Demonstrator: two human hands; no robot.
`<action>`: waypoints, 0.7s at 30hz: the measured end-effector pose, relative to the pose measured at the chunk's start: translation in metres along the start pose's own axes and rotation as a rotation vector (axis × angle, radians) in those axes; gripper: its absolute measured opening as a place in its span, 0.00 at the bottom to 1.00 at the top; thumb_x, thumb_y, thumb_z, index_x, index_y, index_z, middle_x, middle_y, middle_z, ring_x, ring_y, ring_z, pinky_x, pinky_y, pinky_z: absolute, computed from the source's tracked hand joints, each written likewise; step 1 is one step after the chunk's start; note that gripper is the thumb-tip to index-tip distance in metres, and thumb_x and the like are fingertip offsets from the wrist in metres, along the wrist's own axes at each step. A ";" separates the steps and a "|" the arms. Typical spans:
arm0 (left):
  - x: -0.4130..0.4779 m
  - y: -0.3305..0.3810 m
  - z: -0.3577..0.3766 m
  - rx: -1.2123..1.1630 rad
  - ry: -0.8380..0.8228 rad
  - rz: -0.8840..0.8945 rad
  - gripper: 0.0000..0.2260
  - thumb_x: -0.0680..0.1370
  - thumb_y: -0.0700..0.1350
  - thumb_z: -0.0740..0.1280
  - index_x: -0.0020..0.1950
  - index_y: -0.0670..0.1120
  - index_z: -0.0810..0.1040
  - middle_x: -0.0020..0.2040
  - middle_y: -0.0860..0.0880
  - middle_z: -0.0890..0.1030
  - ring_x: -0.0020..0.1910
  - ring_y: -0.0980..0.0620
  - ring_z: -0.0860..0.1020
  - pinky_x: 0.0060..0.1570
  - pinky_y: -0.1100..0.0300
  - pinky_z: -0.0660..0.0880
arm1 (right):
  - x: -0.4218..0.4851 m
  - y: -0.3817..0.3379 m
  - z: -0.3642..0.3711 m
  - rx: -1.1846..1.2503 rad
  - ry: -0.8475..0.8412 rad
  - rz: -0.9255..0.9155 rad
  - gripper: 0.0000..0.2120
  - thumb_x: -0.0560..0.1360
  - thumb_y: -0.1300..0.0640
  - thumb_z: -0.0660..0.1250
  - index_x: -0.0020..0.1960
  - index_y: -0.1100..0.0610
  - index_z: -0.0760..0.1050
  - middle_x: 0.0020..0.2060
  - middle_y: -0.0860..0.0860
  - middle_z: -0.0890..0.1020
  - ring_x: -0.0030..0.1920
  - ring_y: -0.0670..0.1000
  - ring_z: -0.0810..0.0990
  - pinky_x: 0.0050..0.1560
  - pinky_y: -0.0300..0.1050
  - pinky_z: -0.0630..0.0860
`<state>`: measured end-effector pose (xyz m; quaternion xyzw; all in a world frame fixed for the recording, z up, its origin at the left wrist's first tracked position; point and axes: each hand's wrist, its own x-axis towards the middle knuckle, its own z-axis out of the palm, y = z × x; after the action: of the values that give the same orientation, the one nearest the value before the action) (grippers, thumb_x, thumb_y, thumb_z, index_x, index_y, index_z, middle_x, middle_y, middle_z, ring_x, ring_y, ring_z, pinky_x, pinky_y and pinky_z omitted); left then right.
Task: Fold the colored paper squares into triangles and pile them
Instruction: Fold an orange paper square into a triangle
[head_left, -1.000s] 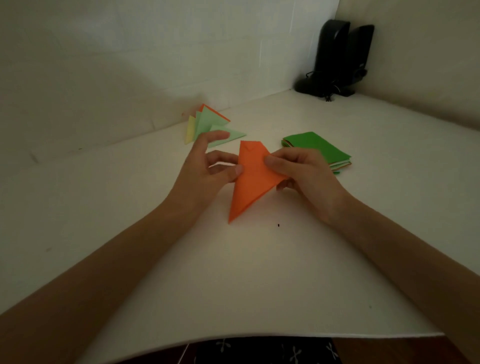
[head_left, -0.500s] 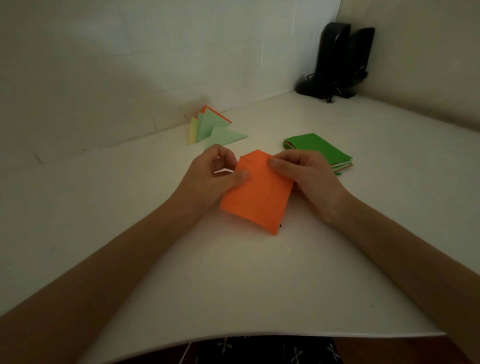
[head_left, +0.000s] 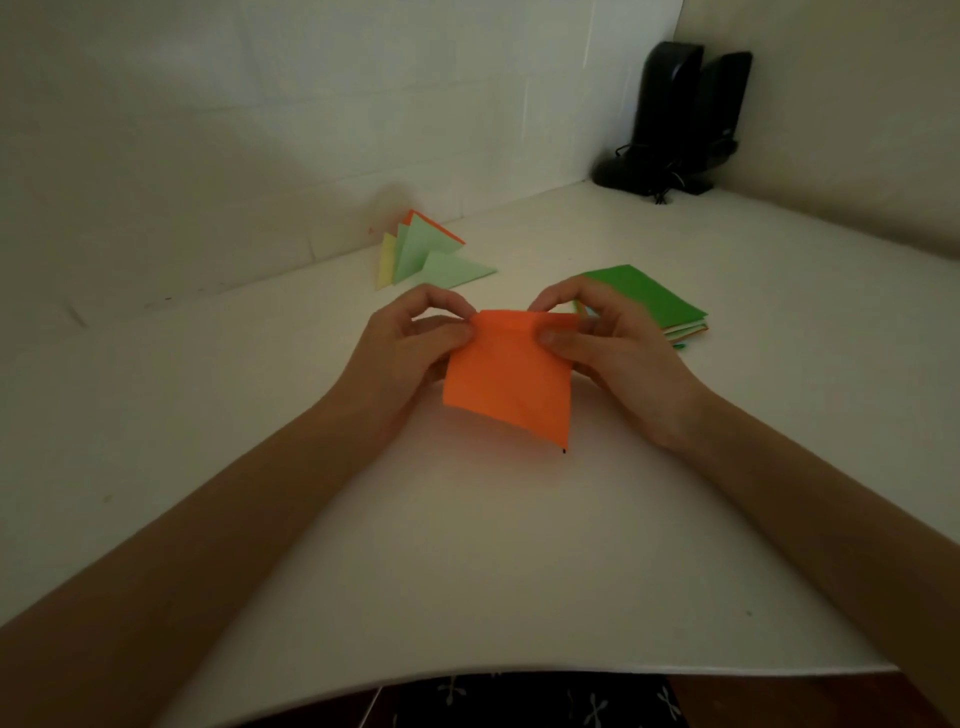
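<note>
An orange paper square (head_left: 506, 382) hangs over the middle of the white table, held up by its top edge. My left hand (head_left: 413, 345) pinches its upper left corner between thumb and fingers. My right hand (head_left: 610, 340) pinches the upper right corner the same way. Behind my left hand lies a pile of folded triangles (head_left: 426, 252) in pale green, yellow and orange. A stack of flat paper squares (head_left: 657, 299) with a dark green sheet on top sits behind my right hand.
Two black speakers (head_left: 680, 119) with cables stand in the far right corner against the wall. The white table (head_left: 519, 545) ends in a curved front edge close to me. A small dark speck lies just below the orange sheet.
The orange sheet was a narrow folded shape a second ago. It has opened out into a flat square, and both hands have shifted to its top corners.
</note>
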<state>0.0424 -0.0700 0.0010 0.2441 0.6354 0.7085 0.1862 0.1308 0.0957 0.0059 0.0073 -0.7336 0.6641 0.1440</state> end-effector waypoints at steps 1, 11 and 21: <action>0.000 0.001 0.000 -0.030 0.006 -0.004 0.09 0.76 0.31 0.62 0.41 0.43 0.76 0.30 0.48 0.75 0.26 0.56 0.70 0.27 0.66 0.68 | 0.000 0.001 0.000 -0.006 -0.022 -0.020 0.11 0.74 0.72 0.63 0.44 0.56 0.76 0.33 0.49 0.79 0.36 0.48 0.74 0.40 0.38 0.71; 0.002 -0.001 -0.001 0.065 0.019 -0.011 0.06 0.73 0.34 0.69 0.46 0.43 0.77 0.33 0.49 0.80 0.31 0.56 0.78 0.34 0.65 0.75 | 0.001 0.002 0.001 -0.139 0.048 -0.049 0.14 0.64 0.64 0.57 0.40 0.56 0.81 0.39 0.50 0.84 0.45 0.46 0.79 0.50 0.37 0.73; -0.003 0.000 0.006 0.352 -0.066 0.114 0.06 0.71 0.33 0.71 0.39 0.44 0.80 0.32 0.51 0.82 0.34 0.56 0.80 0.40 0.60 0.79 | 0.000 0.006 0.006 -0.828 0.056 -0.320 0.03 0.73 0.57 0.69 0.43 0.54 0.81 0.36 0.42 0.79 0.44 0.47 0.75 0.48 0.40 0.67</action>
<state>0.0484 -0.0672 0.0009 0.3318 0.7281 0.5875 0.1208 0.1281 0.0904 -0.0002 0.0445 -0.9232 0.2833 0.2558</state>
